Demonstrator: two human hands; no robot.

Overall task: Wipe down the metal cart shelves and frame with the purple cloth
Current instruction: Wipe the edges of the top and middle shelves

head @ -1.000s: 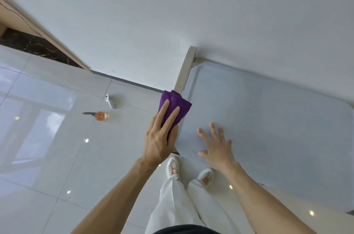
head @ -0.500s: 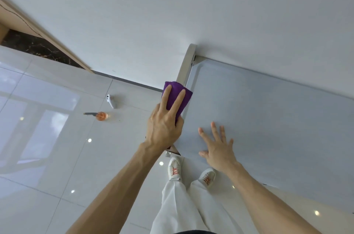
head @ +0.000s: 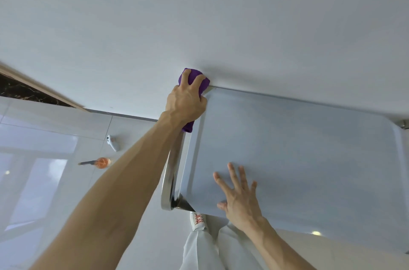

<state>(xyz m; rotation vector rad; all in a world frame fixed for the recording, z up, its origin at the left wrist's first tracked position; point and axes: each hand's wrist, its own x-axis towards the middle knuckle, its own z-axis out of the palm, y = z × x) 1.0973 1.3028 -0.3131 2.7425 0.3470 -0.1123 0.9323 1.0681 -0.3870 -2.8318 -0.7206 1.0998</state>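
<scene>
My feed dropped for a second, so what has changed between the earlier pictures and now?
The left hand, gripping the purple cloth, slid it along the cart's metal side rail away from the person, from mid-rail to the far corner by the wall. Nothing was picked up or let go. The right hand stayed flat on the top shelf near its front edge. The bottle and white object stayed on the floor.

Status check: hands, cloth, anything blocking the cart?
Left hand grips purple cloth on the frame rail's far end, at the wall. Right hand flat on top shelf. Shelf clear ahead.
</scene>
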